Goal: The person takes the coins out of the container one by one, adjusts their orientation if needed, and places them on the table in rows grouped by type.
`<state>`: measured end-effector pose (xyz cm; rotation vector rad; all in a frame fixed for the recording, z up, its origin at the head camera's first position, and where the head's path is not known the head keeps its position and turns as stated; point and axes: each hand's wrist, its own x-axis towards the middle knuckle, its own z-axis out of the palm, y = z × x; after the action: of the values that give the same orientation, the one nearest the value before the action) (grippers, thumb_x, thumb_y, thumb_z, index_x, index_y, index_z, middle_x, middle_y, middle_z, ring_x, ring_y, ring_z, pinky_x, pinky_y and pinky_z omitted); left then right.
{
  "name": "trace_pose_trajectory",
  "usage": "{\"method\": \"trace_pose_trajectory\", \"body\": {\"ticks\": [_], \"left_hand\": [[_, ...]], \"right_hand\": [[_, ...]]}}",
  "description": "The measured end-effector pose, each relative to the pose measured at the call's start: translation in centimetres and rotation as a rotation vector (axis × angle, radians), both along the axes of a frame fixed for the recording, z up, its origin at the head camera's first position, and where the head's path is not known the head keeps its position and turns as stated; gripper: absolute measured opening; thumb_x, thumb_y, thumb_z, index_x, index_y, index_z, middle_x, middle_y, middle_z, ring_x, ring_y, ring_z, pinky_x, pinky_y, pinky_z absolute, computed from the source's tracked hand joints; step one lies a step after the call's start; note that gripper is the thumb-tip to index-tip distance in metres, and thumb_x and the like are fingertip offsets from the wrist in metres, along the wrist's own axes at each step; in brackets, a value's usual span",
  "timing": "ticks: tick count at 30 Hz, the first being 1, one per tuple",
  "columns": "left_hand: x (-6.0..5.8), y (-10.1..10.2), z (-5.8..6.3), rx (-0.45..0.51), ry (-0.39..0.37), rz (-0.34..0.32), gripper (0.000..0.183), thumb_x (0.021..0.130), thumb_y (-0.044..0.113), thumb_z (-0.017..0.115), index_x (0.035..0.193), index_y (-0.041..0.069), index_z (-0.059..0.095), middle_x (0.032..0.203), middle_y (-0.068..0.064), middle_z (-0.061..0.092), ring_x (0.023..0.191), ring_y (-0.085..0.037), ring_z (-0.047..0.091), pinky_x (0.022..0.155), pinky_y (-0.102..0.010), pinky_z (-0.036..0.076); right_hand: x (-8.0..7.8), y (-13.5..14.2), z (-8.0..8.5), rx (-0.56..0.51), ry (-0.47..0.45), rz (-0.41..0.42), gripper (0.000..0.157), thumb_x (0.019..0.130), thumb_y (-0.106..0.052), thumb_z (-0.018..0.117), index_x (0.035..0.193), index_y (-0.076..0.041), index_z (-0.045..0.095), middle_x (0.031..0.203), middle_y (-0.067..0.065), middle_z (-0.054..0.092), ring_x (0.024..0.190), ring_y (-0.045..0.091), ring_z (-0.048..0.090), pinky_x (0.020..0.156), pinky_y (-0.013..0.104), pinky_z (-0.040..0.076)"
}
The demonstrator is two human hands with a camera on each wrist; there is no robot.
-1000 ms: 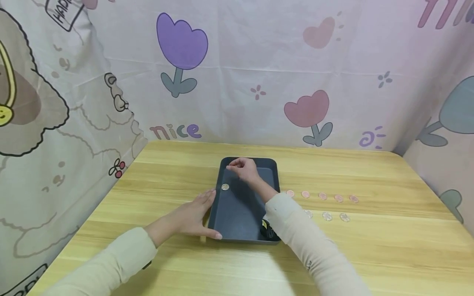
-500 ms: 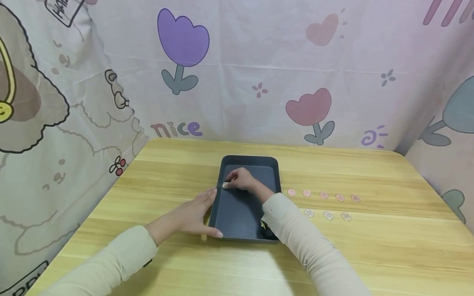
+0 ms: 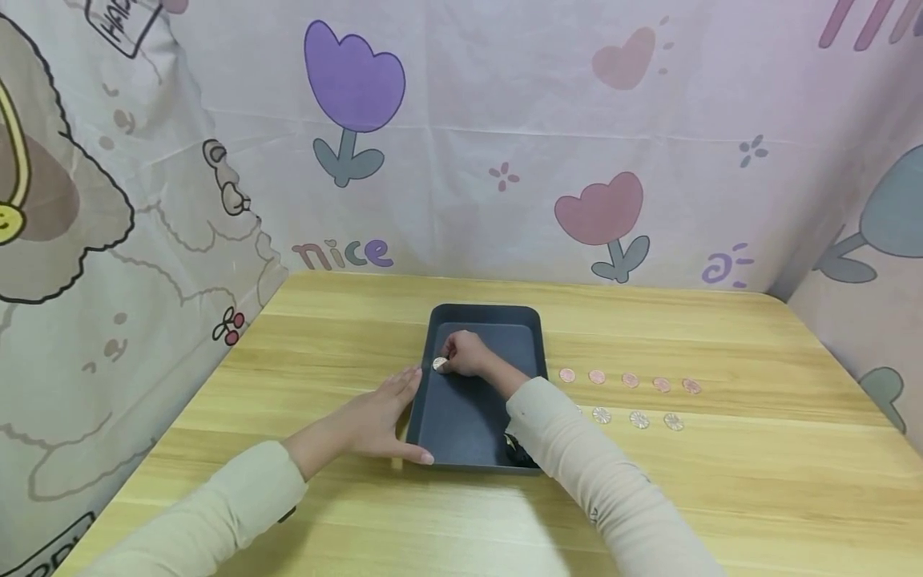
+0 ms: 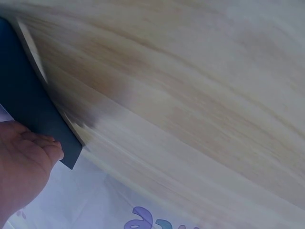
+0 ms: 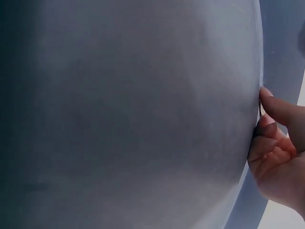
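A dark grey rectangular tray (image 3: pixel 461 433) lies on the wooden table. My left hand (image 3: pixel 378 417) rests along its left side with straight fingers, the thumb at the near left corner. In the left wrist view, that hand (image 4: pixel 26 162) touches the outside of the tray's dark wall (image 4: pixel 33 100). My right hand (image 3: pixel 465 354) reaches inside the tray and pinches a silver-coloured coin (image 3: pixel 438 365) by the left wall. Seen from the right wrist, the thumb and curled fingers of the right hand (image 5: pixel 279 143) have the coin edge-on between them, close against the wall.
To the tray's right lie a row of several pinkish coins (image 3: pixel 630 381) and, nearer, a row of several silver-coloured coins (image 3: pixel 638 419), partly behind the right sleeve (image 3: pixel 598 481). A black item (image 3: pixel 517 453) shows under the right cuff. A printed cloth (image 3: pixel 461 200) hangs behind the table.
My right hand has come down and nearer from above the tray's far left part to the silver-coloured coin, and its fingers have closed on it. The left hand has stayed at the tray's side.
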<state>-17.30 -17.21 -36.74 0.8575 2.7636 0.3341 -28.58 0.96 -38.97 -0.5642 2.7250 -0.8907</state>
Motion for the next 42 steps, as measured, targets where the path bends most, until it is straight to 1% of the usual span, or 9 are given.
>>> {"method": "trace_pose_trajectory", "body": {"ticks": [4, 8, 12, 18, 22, 24, 30, 33, 42], "left_hand": [[-0.1, -0.1, -0.1, 0.012, 0.001, 0.01, 0.121, 0.067, 0.073, 0.062, 0.147, -0.002, 0.012, 0.155, -0.019, 0.013, 0.143, -0.035, 0.015, 0.11, -0.05, 0.031], [-0.1, 0.0, -0.1, 0.02, 0.008, 0.003, 0.121, 0.067, 0.073, 0.062, 0.147, -0.004, 0.012, 0.154, -0.02, 0.014, 0.142, -0.036, 0.017, 0.109, -0.05, 0.031], [-0.1, 0.1, -0.1, 0.016, 0.006, -0.009, 0.119, 0.068, 0.072, 0.061, 0.146, -0.005, 0.014, 0.154, -0.022, 0.015, 0.142, -0.037, 0.017, 0.109, -0.051, 0.032], [0.0, 0.1, -0.2, 0.016, 0.012, -0.009, 0.119, 0.068, 0.072, 0.062, 0.146, -0.005, 0.015, 0.153, -0.022, 0.016, 0.141, -0.037, 0.019, 0.109, -0.051, 0.032], [0.0, 0.1, -0.3, 0.013, 0.014, -0.003, 0.12, 0.067, 0.072, 0.062, 0.146, -0.005, 0.015, 0.154, -0.021, 0.015, 0.142, -0.037, 0.018, 0.109, -0.051, 0.031], [0.0, 0.0, -0.3, 0.012, 0.016, -0.001, 0.12, 0.067, 0.073, 0.062, 0.146, -0.004, 0.015, 0.154, -0.021, 0.015, 0.142, -0.037, 0.017, 0.109, -0.051, 0.031], [-0.1, 0.0, -0.3, 0.0, 0.023, 0.007, 0.12, 0.067, 0.073, 0.062, 0.146, -0.004, 0.015, 0.154, -0.02, 0.014, 0.142, -0.036, 0.017, 0.11, -0.05, 0.031], [0.0, -0.1, -0.2, -0.009, 0.02, 0.01, 0.12, 0.067, 0.073, 0.062, 0.146, -0.004, 0.015, 0.154, -0.02, 0.014, 0.142, -0.036, 0.017, 0.109, -0.05, 0.032], [0.2, 0.0, -0.2, -0.02, 0.01, 0.011, 0.121, 0.067, 0.074, 0.06, 0.147, -0.003, 0.013, 0.155, -0.019, 0.012, 0.142, -0.036, 0.015, 0.109, -0.051, 0.031]], "right_hand": [[0.1, 0.1, 0.0, -0.073, 0.0, -0.052, 0.014, 0.082, -0.013, 0.07, 0.078, -0.001, 0.065, 0.069, 0.003, 0.06, 0.059, 0.009, 0.048, 0.053, 0.017, 0.04], [0.3, 0.6, 0.3, -0.187, -0.092, -0.122, 0.02, 0.087, -0.013, 0.063, 0.071, -0.001, 0.064, 0.059, -0.001, 0.054, 0.05, 0.009, 0.046, 0.047, 0.019, 0.039], [0.5, 1.3, 1.4, -0.276, -0.183, -0.187, 0.023, 0.089, -0.014, 0.061, 0.069, -0.003, 0.062, 0.059, 0.0, 0.053, 0.048, 0.01, 0.045, 0.045, 0.021, 0.039], [0.7, 2.4, 3.2, -0.387, -0.261, -0.261, 0.026, 0.089, -0.014, 0.061, 0.067, -0.002, 0.057, 0.059, 0.003, 0.052, 0.048, 0.01, 0.041, 0.048, 0.023, 0.037], [1.0, 3.1, 4.4, -0.412, -0.29, -0.304, 0.023, 0.09, -0.015, 0.061, 0.076, 0.004, 0.062, 0.057, 0.003, 0.049, 0.047, 0.01, 0.04, 0.051, 0.026, 0.036], [1.2, 3.5, 4.9, -0.423, -0.287, -0.324, 0.023, 0.089, -0.015, 0.061, 0.078, 0.004, 0.063, 0.056, 0.002, 0.048, 0.046, 0.01, 0.039, 0.051, 0.027, 0.035], [2.1, 4.8, 6.1, -0.47, -0.297, -0.337, 0.026, 0.09, -0.015, 0.06, 0.067, -0.001, 0.059, 0.052, 0.0, 0.045, 0.044, 0.011, 0.035, 0.054, 0.031, 0.032], [2.5, 5.6, 6.3, -0.475, -0.293, -0.339, 0.025, 0.09, -0.015, 0.059, 0.067, -0.003, 0.059, 0.05, -0.002, 0.045, 0.043, 0.009, 0.035, 0.051, 0.027, 0.033], [4.3, 8.5, 6.0, -0.491, -0.28, -0.347, 0.017, 0.089, -0.013, 0.058, 0.079, 0.001, 0.059, 0.053, -0.004, 0.045, 0.044, 0.006, 0.037, 0.045, 0.018, 0.034]]}}
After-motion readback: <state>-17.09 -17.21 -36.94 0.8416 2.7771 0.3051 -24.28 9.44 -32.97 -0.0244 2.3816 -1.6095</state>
